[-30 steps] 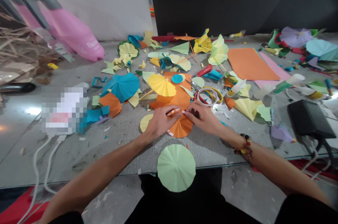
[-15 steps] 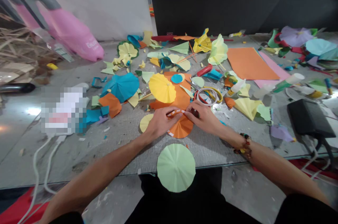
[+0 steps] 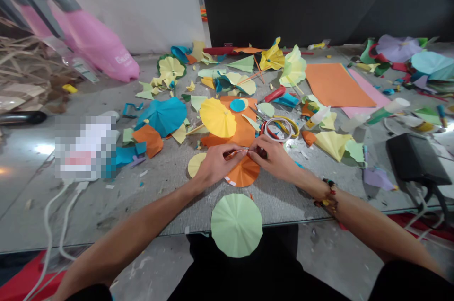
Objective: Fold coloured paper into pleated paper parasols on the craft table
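My left hand (image 3: pixel 215 164) and my right hand (image 3: pixel 271 157) meet over a pleated orange paper circle (image 3: pixel 244 173) lying on the grey table (image 3: pixel 170 197). Both hands pinch a thin strip with white and orange marks (image 3: pixel 237 152) that runs along the circle's upper edge. My left fingers press the circle's left side; my right fingers close on the strip's right end. A pale green pleated paper circle (image 3: pixel 236 225) lies nearer to me, overhanging the table edge.
Paper umbrellas, yellow (image 3: pixel 217 117) and blue (image 3: pixel 162 115), tape rolls (image 3: pixel 278 128), an orange sheet (image 3: pixel 335 85) and scraps litter the table beyond my hands. A black box (image 3: pixel 414 159) sits right, a pink bag (image 3: pixel 88 36) far left, white cables (image 3: pixel 53 225) near left.
The strip between my fingers has shortened as my hands drew slightly closer together over the orange circle. Everything else is unmoved.
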The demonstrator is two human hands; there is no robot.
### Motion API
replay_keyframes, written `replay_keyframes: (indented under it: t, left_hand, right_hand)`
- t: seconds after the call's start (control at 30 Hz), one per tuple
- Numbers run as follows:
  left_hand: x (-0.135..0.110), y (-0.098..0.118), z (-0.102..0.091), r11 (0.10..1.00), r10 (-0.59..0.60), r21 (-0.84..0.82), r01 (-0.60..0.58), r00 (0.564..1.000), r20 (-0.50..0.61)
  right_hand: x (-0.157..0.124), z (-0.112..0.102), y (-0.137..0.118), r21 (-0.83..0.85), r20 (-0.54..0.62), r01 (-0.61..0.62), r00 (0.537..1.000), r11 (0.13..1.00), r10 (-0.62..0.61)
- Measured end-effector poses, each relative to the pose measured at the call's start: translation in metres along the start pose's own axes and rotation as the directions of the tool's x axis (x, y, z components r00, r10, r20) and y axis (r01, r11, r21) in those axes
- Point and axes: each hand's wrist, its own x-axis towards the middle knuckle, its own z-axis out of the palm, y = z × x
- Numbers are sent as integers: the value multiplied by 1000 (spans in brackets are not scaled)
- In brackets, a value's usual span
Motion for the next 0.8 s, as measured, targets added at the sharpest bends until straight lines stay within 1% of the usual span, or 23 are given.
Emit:
replay_keyframes:
  t: [0.13,0.3,0.4,0.57,0.63,0.8]
  left_hand:
    - [-1,3,0,1000,-8,30,9,999,-31]
    - [-2,5,0,1000,24,-7,-24,996,-82]
    - [-1,4,-1,999,36,-30,-39,995,-96]
    - [2,-1,-4,997,8,-73,-16,994,-112]
    - [3,-3,-5,996,-3,-87,-7,993,-121]
    - [3,-6,-3,992,0,-123,-12,995,-104]
  right_hand:
    - [0,0,-2,10,-3,-23,1000,1000,23]
    - [1,-2,-3,152,3,-122,992,981,123]
    - [2,-4,0,221,18,-161,987,962,161]
    - [4,-8,2,294,57,-223,975,929,216]
    - [4,-9,1,306,46,-213,977,928,209]
    - [3,-8,-5,290,-40,-150,985,945,169]
